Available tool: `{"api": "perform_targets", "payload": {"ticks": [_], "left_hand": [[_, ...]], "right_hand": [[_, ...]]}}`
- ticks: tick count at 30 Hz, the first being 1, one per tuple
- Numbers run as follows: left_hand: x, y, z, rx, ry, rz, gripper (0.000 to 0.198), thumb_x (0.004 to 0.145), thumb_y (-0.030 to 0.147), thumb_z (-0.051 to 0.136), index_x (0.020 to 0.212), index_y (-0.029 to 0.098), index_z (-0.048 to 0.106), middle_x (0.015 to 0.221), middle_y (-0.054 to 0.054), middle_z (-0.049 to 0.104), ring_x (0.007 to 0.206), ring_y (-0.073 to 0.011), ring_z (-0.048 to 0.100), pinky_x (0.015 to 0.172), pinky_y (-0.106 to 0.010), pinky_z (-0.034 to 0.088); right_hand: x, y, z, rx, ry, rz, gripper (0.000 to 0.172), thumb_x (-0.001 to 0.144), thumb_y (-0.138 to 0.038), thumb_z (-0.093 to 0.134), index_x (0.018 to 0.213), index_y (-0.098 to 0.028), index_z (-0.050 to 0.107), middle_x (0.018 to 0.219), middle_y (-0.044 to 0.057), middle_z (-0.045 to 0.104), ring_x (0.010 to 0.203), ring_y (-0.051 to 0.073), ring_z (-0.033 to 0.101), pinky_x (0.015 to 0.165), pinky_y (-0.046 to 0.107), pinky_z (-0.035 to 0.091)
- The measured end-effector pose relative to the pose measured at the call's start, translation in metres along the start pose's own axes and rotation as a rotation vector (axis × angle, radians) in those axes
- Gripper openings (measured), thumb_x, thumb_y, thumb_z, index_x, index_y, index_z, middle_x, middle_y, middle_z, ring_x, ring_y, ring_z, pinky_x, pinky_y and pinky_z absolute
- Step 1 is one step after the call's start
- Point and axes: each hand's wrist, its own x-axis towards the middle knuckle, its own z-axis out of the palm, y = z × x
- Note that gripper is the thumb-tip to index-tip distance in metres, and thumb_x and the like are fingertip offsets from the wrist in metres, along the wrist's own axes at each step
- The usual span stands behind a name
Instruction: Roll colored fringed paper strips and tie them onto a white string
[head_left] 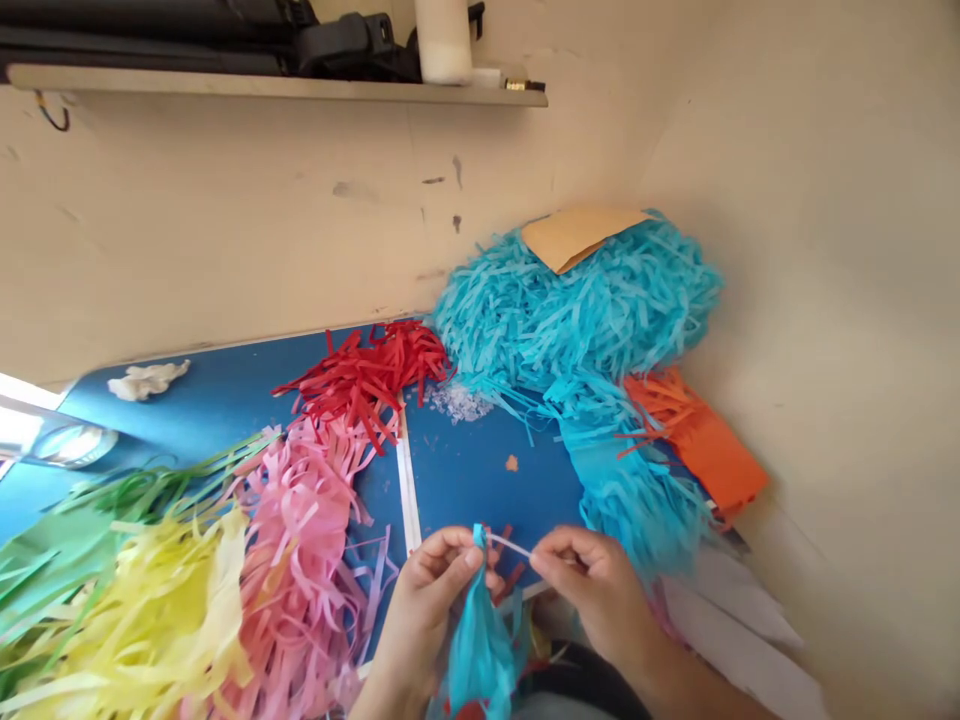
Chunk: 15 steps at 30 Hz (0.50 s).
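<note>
My left hand (442, 575) pinches the twisted top of a blue tissue paper tassel (480, 650), whose strips hang down toward my lap. A thin white string (511, 545) runs from the tassel's looped top across to my right hand (589, 580). The fingers of my right hand are closed on the string's other end. The string looks slightly curved between the two hands. Both hands are held above the near edge of the blue table (480, 490).
Left lie pink (300, 550), yellow (165, 610) and green fringed paper (60, 560); red strips (367, 375) lie behind. A large blue fringe pile (585, 310) carries a brown envelope (581, 238). Orange paper (705, 450) is at right. A shelf (262, 88) is on the wall.
</note>
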Motion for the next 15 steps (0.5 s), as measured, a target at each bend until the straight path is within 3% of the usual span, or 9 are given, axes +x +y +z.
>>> {"api": "perform_targets", "payload": {"ticks": [5, 8, 11, 13, 15], "left_hand": [[0.0004, -0.0034, -0.0001, 0.025, 0.008, 0.005, 0.034, 0.061, 0.031, 0.089, 0.081, 0.017, 0.065, 0.066, -0.001, 0.071, 0.054, -0.0117, 0.065, 0.055, -0.022, 0.053], [0.0017, -0.0062, -0.0011, 0.175, -0.011, 0.063, 0.031, 0.065, 0.035, 0.086, 0.081, 0.017, 0.067, 0.067, -0.001, 0.071, 0.055, -0.0123, 0.065, 0.055, -0.022, 0.052], [0.0012, -0.0071, -0.0004, 0.502, -0.040, 0.300, 0.018, 0.074, 0.035, 0.078, 0.079, 0.018, 0.071, 0.070, -0.002, 0.071, 0.064, -0.0136, 0.066, 0.060, -0.022, 0.052], [-0.0004, -0.0075, 0.0012, 0.734, -0.049, 0.485, 0.011, 0.079, 0.031, 0.072, 0.078, 0.020, 0.073, 0.075, -0.003, 0.072, 0.068, -0.0141, 0.067, 0.061, -0.022, 0.052], [-0.0020, -0.0092, 0.0025, 0.915, -0.040, 0.603, 0.008, 0.081, 0.027, 0.067, 0.078, 0.022, 0.072, 0.076, -0.001, 0.071, 0.065, -0.0129, 0.066, 0.058, -0.021, 0.051]], "right_hand": [[0.0018, -0.0019, -0.0008, -0.020, -0.029, 0.002, 0.025, 0.078, -0.039, 0.066, 0.065, -0.018, 0.066, 0.052, -0.005, 0.039, 0.049, 0.009, 0.031, 0.047, 0.022, 0.027], [0.0017, -0.0014, 0.0013, -0.068, -0.022, -0.019, 0.025, 0.079, -0.038, 0.065, 0.065, -0.018, 0.065, 0.052, -0.005, 0.043, 0.049, 0.009, 0.035, 0.048, 0.022, 0.030], [0.0009, -0.0012, 0.0026, -0.129, -0.046, -0.054, 0.024, 0.084, -0.039, 0.062, 0.072, -0.018, 0.066, 0.061, -0.002, 0.053, 0.057, 0.011, 0.045, 0.055, 0.022, 0.037], [0.0002, -0.0018, 0.0016, -0.119, -0.150, -0.047, 0.022, 0.088, -0.038, 0.059, 0.095, -0.019, 0.067, 0.072, -0.001, 0.057, 0.065, 0.013, 0.051, 0.061, 0.023, 0.042], [0.0000, -0.0032, -0.0008, -0.064, -0.282, -0.020, 0.031, 0.090, -0.036, 0.056, 0.118, -0.022, 0.059, 0.084, 0.000, 0.059, 0.072, 0.014, 0.055, 0.066, 0.024, 0.045]]}}
